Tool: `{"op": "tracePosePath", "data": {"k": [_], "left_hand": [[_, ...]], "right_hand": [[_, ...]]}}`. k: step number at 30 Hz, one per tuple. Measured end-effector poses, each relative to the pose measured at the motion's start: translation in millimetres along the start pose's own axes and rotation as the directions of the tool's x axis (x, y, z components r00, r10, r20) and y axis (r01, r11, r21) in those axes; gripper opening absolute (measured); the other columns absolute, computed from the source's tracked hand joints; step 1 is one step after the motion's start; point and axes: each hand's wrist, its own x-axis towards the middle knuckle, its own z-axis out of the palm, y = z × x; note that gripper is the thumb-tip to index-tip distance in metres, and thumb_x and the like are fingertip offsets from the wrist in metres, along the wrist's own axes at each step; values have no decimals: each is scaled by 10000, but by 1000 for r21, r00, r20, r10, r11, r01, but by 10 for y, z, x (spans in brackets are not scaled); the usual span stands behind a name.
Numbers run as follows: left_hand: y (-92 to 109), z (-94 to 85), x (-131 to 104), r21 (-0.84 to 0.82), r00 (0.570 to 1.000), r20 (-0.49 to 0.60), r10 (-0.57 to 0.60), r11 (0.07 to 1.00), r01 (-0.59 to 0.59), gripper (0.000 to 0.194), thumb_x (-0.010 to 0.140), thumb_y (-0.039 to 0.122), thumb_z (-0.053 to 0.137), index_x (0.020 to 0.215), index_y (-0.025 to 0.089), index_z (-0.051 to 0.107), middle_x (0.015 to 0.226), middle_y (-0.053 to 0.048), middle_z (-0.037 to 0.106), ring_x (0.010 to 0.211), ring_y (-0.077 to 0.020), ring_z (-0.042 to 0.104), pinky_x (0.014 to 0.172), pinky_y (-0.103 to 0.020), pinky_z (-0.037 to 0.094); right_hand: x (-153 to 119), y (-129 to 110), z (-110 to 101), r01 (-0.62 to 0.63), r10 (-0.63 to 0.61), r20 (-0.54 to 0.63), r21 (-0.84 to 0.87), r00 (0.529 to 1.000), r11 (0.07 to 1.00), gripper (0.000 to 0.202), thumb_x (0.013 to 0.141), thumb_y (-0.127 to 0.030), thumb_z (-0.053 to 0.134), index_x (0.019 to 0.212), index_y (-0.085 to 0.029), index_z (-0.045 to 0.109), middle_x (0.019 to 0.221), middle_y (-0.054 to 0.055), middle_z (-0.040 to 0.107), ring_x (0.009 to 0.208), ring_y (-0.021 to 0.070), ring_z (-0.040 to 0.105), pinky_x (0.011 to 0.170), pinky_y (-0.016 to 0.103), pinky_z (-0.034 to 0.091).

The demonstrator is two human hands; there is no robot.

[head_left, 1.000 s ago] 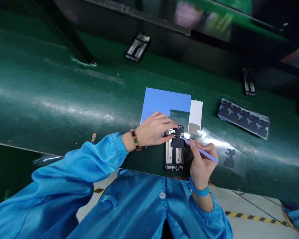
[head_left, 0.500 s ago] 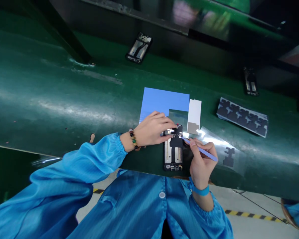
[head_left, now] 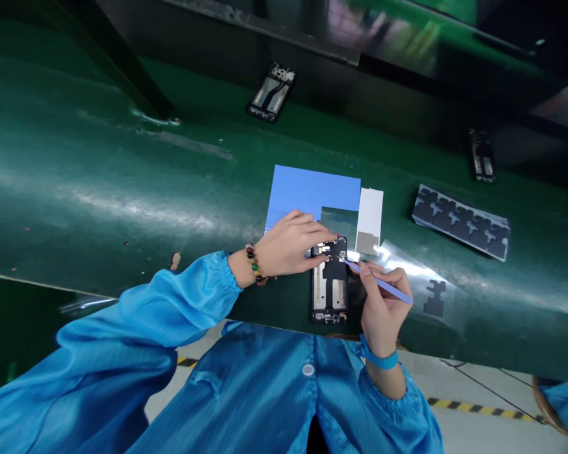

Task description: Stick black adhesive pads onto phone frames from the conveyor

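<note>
An opened phone (head_left: 334,271) lies lengthwise toward me near the front edge, its inner parts exposed and a black sheet over part of its upper half. My left hand (head_left: 291,244) reaches over its upper left side, thumb and forefinger resting on the phone and holding it. Between the fingers of my right hand (head_left: 385,306) are purple tweezers (head_left: 383,287), their tip touching the phone's upper right side. Under the right hand's side lies a clear film (head_left: 407,265) bearing one dark cut-out sticker (head_left: 435,299).
Behind the phone lie a blue sheet (head_left: 312,186) and a white card (head_left: 370,211). A stack of sticker sheets (head_left: 461,221) sits to the right. Other opened phones (head_left: 271,93) are along the back, another phone (head_left: 483,156) at far right. A dark post (head_left: 123,69) stands back left.
The opened phones along the back have shifted slightly to the right. Both hands, the tweezers and the phone under them stay almost in place.
</note>
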Motion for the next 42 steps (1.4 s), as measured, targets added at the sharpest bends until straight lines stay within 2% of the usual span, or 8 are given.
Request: {"op": "tracePosePath", "data": {"k": [14,20,25,28,31,35,39,42], "left_hand": [[-7,8,-2,16,999,-24,21,1000,-20,351,1014,403,681,1303,205,704,1242,-44,772,1070,-233,633,935,-394,409],[31,-9,-5,106,996,8,89,990,-89,237,1039,375,648,1221,264,751,1290,-50,718,1096,-249,609,936,-404,411],[127,-44,14,202,994,74,83,975,-97,320,1042,281,618,1352,273,693,1301,-102,653,1116,-270,589,917,-396,423],[154,-32,28,213,991,106,86,971,-107,417,1022,275,626,1439,274,631,1323,-122,622,1142,-287,578,931,-406,435],[150,-1,36,223,989,113,92,968,-115,473,1018,277,606,1491,270,584,1338,-134,608,1135,-293,573,931,-414,443],[107,63,44,225,990,84,114,966,-130,452,1039,288,585,1491,267,578,1331,-138,617,1125,-290,579,916,-415,456],[62,136,46,199,991,32,130,971,-133,375,1081,335,550,1435,231,618,1351,-137,636,1163,-290,594,964,-440,476],[46,161,43,147,986,1,165,976,-163,395,1089,418,541,1393,186,644,1366,-152,652,1179,-293,608,1003,-466,489]], "right_hand": [[10,3,-18,8,-8,1,-6,1000,1000,351,827,-272,861,778,-249,515,759,-20,747,916,210,777,1143,529,515],[-11,6,-7,17,-17,4,-58,1000,998,355,830,-287,861,763,-244,515,764,-14,743,933,219,778,1103,519,547],[73,-8,-152,74,-72,-96,10,993,997,296,841,-288,848,850,-244,556,851,-6,748,974,236,789,1088,533,562],[159,-11,-281,99,-93,-149,32,984,995,216,881,-329,816,920,-239,624,930,-1,738,1010,216,771,1125,524,539],[166,-7,-359,88,-80,-133,57,988,995,190,951,-411,738,957,-227,691,984,23,727,993,198,755,1115,497,545],[58,9,-387,65,-66,-65,-16,996,998,234,992,-454,677,998,-223,718,1002,50,735,967,207,749,1075,482,565],[30,32,-440,3,1,-61,71,998,997,204,972,-439,707,1013,-240,689,951,14,720,925,189,750,1060,470,578],[127,11,-517,-6,14,-77,96,997,995,218,913,-388,789,1022,-238,674,921,-3,731,914,184,763,1080,477,572]]}}
